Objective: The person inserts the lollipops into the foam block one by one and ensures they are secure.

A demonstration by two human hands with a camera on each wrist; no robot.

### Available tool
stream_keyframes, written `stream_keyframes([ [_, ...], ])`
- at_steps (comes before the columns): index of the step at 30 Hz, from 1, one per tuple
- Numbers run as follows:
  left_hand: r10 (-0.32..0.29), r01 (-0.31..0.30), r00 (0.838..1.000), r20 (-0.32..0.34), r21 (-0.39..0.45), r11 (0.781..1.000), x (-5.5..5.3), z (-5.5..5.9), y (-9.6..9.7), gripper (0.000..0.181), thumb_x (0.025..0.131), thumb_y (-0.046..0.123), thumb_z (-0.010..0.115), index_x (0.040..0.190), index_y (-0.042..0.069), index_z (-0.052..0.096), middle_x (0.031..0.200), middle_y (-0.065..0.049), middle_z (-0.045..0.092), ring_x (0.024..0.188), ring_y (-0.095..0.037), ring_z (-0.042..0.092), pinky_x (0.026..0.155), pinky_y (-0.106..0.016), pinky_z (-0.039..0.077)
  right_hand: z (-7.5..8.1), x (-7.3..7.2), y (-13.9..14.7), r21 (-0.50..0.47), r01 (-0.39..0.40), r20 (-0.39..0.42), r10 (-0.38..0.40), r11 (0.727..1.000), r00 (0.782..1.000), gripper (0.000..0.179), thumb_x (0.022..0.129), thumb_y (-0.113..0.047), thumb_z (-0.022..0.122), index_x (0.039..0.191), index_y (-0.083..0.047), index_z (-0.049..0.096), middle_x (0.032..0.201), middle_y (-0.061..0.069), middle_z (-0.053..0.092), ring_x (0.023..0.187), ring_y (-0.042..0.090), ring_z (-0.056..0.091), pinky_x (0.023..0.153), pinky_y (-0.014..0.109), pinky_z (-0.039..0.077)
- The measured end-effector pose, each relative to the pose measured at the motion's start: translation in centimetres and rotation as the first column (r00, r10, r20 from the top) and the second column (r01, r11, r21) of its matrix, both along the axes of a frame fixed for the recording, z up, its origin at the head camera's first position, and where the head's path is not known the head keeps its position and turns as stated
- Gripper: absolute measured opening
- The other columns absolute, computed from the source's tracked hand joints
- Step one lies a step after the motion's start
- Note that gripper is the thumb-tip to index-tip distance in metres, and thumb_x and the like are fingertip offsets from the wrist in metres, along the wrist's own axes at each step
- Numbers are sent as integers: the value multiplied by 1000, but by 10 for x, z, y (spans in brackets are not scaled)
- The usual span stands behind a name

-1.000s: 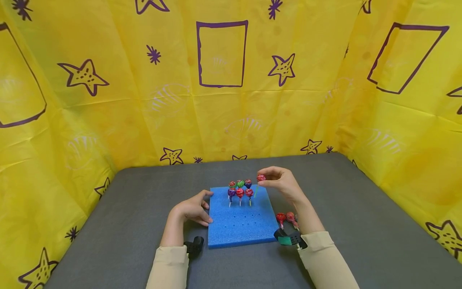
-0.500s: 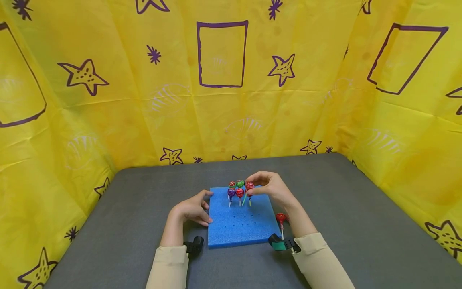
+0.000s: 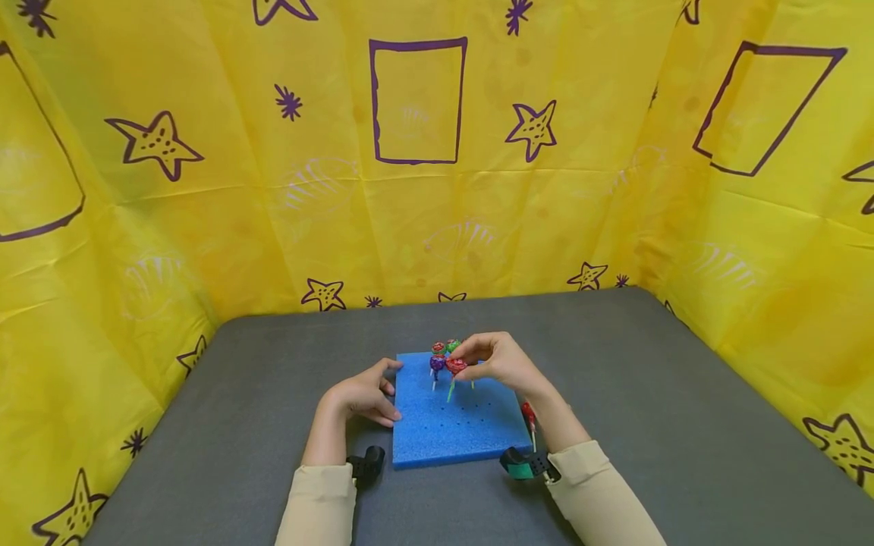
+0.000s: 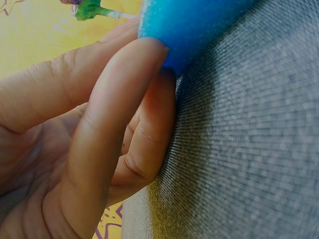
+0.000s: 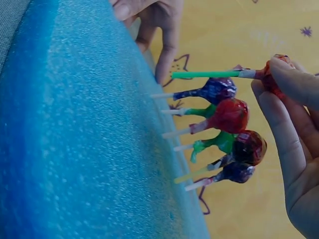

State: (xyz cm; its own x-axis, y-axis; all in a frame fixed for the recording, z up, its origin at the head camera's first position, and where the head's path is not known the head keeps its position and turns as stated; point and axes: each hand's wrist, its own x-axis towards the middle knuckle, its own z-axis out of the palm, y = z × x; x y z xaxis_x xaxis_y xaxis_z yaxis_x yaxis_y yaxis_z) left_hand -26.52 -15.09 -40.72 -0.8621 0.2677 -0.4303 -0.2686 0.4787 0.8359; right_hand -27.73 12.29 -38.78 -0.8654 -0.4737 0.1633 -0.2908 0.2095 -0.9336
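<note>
My right hand (image 3: 501,368) pinches the wrapped head of a red lollipop (image 5: 204,74) between thumb and fingers. Its green stick points down over the blue foam board (image 3: 451,447), and in the right wrist view the stick's end is apart from the foam. Just behind it several lollipops stand upright in the board, among them a purple one (image 3: 437,363) and a red one (image 5: 230,115); my right hand partly hides them in the head view. My left hand (image 3: 365,390) rests against the board's left edge, thumb (image 4: 117,99) and forefinger spread along it.
Small holes (image 3: 463,409) dot the front half of the board. Another red lollipop (image 3: 529,415) lies on the dark grey table (image 3: 259,409) at the board's right, partly behind my right wrist. A yellow patterned curtain (image 3: 410,220) surrounds the table.
My right hand has carried the red lollipop leftward and slightly nearer, from beyond the board's right side to in front of the standing lollipops. The left hand has stayed at the edge.
</note>
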Motion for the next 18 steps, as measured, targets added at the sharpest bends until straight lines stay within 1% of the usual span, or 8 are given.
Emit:
stream_keyframes([
  [4, 1, -1, 1000, 6, -10, 1000, 1, 1, 0, 92, 78, -10, 75, 152, 17, 26, 116, -18, 45, 72, -20, 67, 66, -31, 64, -2, 1, -4, 16, -28, -8, 28, 999, 1000, 26, 78, -8, 82, 103, -6, 75, 104, 15, 75, 89, 14, 72, 76, 29, 63],
  [10, 0, 0, 1000, 9, -8, 1000, 0, 1, 0, 91, 79, -10, 74, 152, 16, 27, 117, -18, 45, 73, -20, 67, 66, -31, 64, -4, 2, -10, 32, -56, 6, 56, 998, 998, 26, 77, -6, 82, 103, -5, 76, 105, 16, 75, 93, 17, 74, 79, 30, 63],
  [14, -1, 1, 1000, 11, -14, 1000, -1, 0, 0, 91, 80, -9, 74, 152, 16, 26, 117, -18, 45, 72, -20, 67, 66, -31, 64, -6, 3, -13, 61, -50, -6, 50, 997, 999, 26, 77, -4, 81, 103, -4, 76, 103, 14, 76, 92, 16, 74, 82, 29, 63],
  [18, 7, -7, 1000, 12, -17, 1000, -1, 0, 1, 90, 80, -9, 74, 152, 17, 27, 116, -17, 46, 72, -20, 67, 65, -31, 64, -7, 3, -14, 85, -42, -21, 44, 995, 999, 24, 78, -3, 81, 102, -5, 76, 101, 12, 76, 92, 15, 74, 84, 29, 63],
])
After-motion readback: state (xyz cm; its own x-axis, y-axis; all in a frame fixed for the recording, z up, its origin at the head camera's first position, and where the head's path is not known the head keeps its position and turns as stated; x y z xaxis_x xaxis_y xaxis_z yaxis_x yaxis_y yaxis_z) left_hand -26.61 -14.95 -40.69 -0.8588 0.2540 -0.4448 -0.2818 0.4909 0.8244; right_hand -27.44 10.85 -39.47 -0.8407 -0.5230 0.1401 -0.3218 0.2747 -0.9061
